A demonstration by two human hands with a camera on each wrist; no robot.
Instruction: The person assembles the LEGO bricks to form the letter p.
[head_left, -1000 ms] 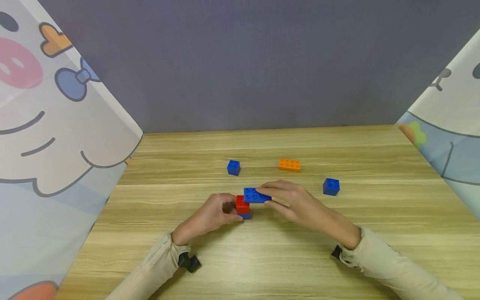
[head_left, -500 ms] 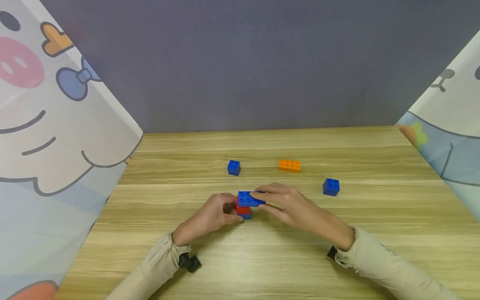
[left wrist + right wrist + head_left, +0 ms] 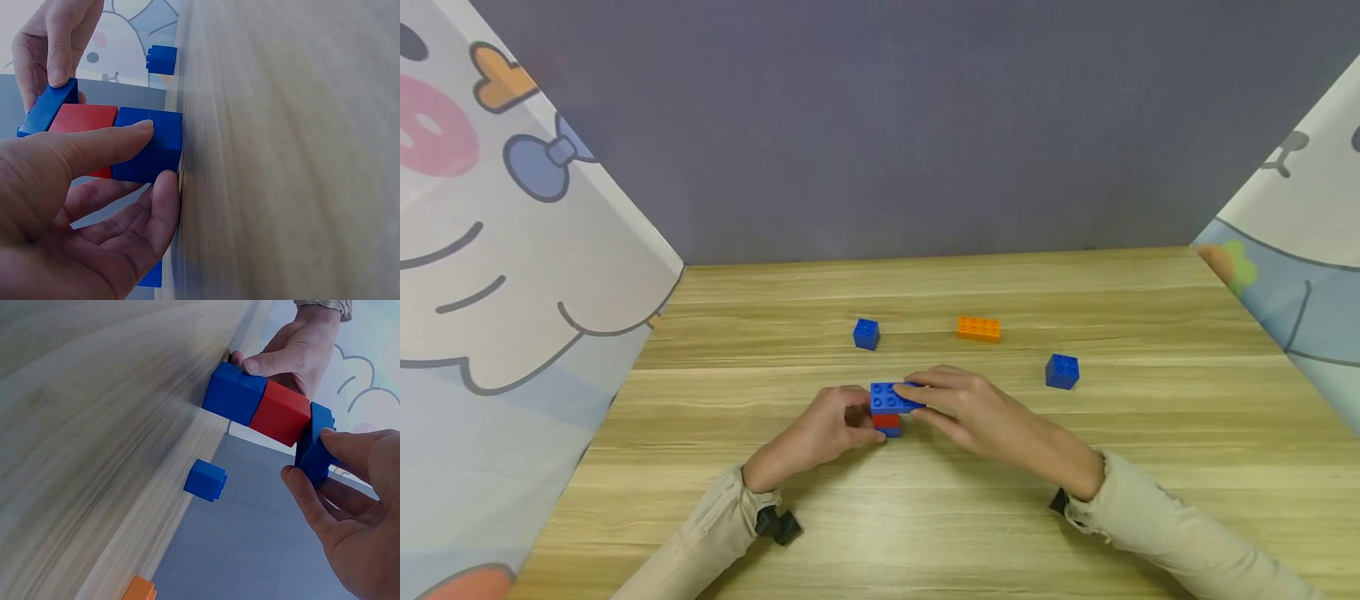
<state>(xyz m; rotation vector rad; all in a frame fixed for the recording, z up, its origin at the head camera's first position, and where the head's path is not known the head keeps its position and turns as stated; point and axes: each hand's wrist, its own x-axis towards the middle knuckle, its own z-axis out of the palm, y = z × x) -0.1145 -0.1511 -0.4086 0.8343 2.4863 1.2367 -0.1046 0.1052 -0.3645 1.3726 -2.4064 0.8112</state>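
A red toy building block (image 3: 885, 422) sits on a square blue block (image 3: 164, 147), forming a short stack on the table. My left hand (image 3: 822, 429) grips this stack from the left, its thumb lying across the lower blue block. Over the red block is a thinner, longer blue brick (image 3: 886, 398), studs up, which overhangs to the right. My right hand (image 3: 981, 410) pinches the overhanging end between thumb and fingers. In the right wrist view the long brick meets the red block (image 3: 281, 412) at a slight tilt; whether it is fully seated I cannot tell.
Behind the stack stands a small blue block (image 3: 866, 334). An orange brick (image 3: 978, 329) lies to its right, and another blue block (image 3: 1062, 372) stands farther right. A grey panel (image 3: 925, 133) rises at the wooden table's (image 3: 925, 525) back edge, with printed cartoon panels on both sides.
My right hand has moved left and slightly down, bringing the long blue brick from the red block's right side to over it. The left hand keeps its grip on the stack.
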